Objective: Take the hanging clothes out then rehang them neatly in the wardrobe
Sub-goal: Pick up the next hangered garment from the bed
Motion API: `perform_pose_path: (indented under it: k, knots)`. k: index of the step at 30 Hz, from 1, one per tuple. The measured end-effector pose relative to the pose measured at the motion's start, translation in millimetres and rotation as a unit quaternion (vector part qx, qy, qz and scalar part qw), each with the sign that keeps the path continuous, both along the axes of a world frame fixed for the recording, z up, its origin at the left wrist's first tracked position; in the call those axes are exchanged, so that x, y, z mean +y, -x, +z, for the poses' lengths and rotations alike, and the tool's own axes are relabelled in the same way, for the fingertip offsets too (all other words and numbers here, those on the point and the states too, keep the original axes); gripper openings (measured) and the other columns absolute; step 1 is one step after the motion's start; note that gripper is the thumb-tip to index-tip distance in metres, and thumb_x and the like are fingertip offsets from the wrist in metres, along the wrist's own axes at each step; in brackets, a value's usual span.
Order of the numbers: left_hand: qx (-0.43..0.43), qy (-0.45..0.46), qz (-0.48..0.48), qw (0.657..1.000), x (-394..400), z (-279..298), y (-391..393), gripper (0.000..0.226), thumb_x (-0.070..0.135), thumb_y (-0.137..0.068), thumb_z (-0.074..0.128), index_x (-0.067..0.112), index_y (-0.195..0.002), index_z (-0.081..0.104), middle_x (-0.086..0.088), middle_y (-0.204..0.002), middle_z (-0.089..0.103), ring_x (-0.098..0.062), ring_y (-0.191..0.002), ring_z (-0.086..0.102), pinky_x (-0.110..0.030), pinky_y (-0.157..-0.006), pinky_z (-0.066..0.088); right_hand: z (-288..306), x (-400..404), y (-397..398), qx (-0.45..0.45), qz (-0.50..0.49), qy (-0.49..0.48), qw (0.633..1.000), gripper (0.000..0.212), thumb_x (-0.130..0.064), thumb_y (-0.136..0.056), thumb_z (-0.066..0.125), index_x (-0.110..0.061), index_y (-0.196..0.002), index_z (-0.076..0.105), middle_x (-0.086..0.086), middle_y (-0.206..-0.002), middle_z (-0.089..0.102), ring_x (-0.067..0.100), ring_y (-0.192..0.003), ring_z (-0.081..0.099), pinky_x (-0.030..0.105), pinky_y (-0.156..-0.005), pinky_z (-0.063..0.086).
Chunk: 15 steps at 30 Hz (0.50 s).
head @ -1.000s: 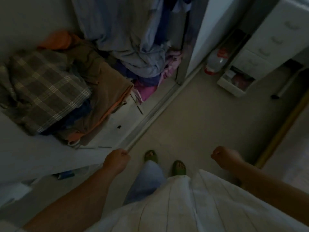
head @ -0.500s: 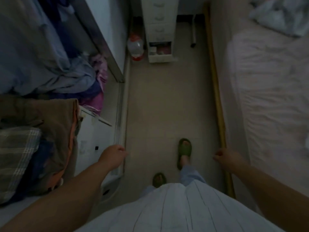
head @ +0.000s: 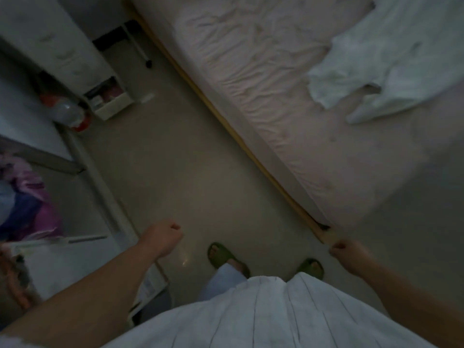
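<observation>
Dim bedroom floor [head: 190, 156] mid-frame, left hand [head: 162, 238] and right hand [head: 347, 249] curled into empty fists, well apart from wardrobe clothes [head: 22, 197] at left edge.

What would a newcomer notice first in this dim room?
First the bed with its wrinkled pale sheet, filling the upper right, a crumpled white cloth on it. Then both empty fists, left hand and right hand, low over the floor beside green slippers.

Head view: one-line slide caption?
Both fists, left hand and right hand, empty between wardrobe and bed.
</observation>
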State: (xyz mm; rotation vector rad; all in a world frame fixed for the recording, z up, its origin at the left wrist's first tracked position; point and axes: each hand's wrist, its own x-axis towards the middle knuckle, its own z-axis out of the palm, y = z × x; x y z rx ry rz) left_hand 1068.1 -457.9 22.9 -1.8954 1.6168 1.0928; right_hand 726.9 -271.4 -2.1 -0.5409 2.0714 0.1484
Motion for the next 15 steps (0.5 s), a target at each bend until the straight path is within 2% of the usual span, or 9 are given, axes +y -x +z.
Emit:
perform_pose_path:
  k: [2, 4, 7, 8, 10, 11, 13, 15]
  knots:
    - [0.006, -0.013, -0.027, 1.0, 13, -5, 44, 0.028, 0.018, -0.087, 0.055, 0.008, -0.111, 0.066, -0.015, -0.115, 0.066, -0.028, -0.105, 0.061, -0.027, -0.085, 0.045, -4, 39, 29, -0.018, -0.063, 0.005, 0.998, 0.017, -0.01, -0.088, 0.055, -0.004, -0.072, 0.055, 0.006, -0.065, 0.045, 0.017, -0.063, 0.043, 0.034, -0.064, 0.039]
    - [0.014, -0.022, -0.048, 0.999, 31, -11, 93, 0.023, 0.018, -0.086, 0.055, 0.007, -0.103, 0.067, -0.019, -0.11, 0.067, -0.032, -0.101, 0.062, -0.031, -0.082, 0.046, -13, 80, 60, -0.024, -0.112, 0.008, 0.993, 0.027, -0.01, -0.088, 0.056, -0.012, -0.062, 0.047, 0.003, -0.061, 0.041, 0.014, -0.057, 0.039, 0.03, -0.062, 0.035]
    - [0.033, -0.018, -0.051, 0.998, 73, -11, 178, 0.026, 0.017, -0.089, 0.054, 0.004, -0.108, 0.066, -0.017, -0.112, 0.066, -0.031, -0.104, 0.06, -0.032, -0.086, 0.045, -24, 141, 116, -0.017, -0.129, 0.008, 0.991, 0.034, -0.018, -0.087, 0.058, -0.019, -0.058, 0.041, 0.002, -0.061, 0.042, 0.016, -0.057, 0.04, 0.026, -0.058, 0.032]
    - [0.045, -0.018, -0.044, 0.998, 88, -9, 209, 0.023, 0.016, -0.089, 0.054, 0.004, -0.103, 0.068, -0.017, -0.11, 0.066, -0.03, -0.105, 0.06, -0.033, -0.088, 0.045, -24, 159, 137, -0.017, -0.134, 0.007, 0.991, 0.033, -0.02, -0.087, 0.057, -0.02, -0.058, 0.042, 0.002, -0.062, 0.044, 0.017, -0.059, 0.043, 0.027, -0.06, 0.034]
    - [0.063, -0.03, -0.035, 0.997, 118, -11, 262, 0.014, 0.02, -0.084, 0.058, 0.009, -0.082, 0.067, -0.015, -0.102, 0.064, -0.028, -0.1, 0.061, -0.037, -0.091, 0.046, -15, 194, 177, -0.015, -0.151, 0.006, 0.988, 0.026, -0.023, -0.087, 0.058, -0.02, -0.063, 0.051, 0.005, -0.068, 0.053, 0.02, -0.066, 0.049, 0.03, -0.066, 0.041]
    - [0.071, -0.036, -0.042, 0.996, 131, -16, 286, 0.013, 0.021, -0.082, 0.06, 0.01, -0.082, 0.067, -0.014, -0.102, 0.064, -0.028, -0.099, 0.061, -0.038, -0.091, 0.047, -7, 209, 199, -0.004, -0.159, 0.006, 0.987, 0.019, -0.024, -0.087, 0.058, -0.016, -0.07, 0.059, 0.008, -0.073, 0.057, 0.021, -0.069, 0.052, 0.031, -0.069, 0.044]
    - [0.073, -0.044, -0.069, 0.994, 149, -26, 330, 0.025, 0.018, -0.087, 0.059, 0.004, -0.106, 0.067, -0.016, -0.11, 0.065, -0.031, -0.104, 0.061, -0.037, -0.091, 0.047, 4, 239, 239, 0.019, -0.172, 0.0, 0.985, 0.02, -0.028, -0.088, 0.057, -0.011, -0.088, 0.067, 0.01, -0.082, 0.063, 0.021, -0.075, 0.055, 0.03, -0.073, 0.044]
    - [0.072, -0.051, -0.078, 0.993, 161, -37, 369, 0.03, 0.014, -0.09, 0.055, 0.0, -0.115, 0.063, -0.02, -0.116, 0.064, -0.033, -0.106, 0.06, -0.038, -0.094, 0.046, 11, 268, 272, 0.037, -0.183, -0.016, 0.982, 0.024, -0.029, -0.089, 0.055, -0.01, -0.098, 0.067, 0.01, -0.09, 0.066, 0.023, -0.084, 0.059, 0.029, -0.075, 0.045]
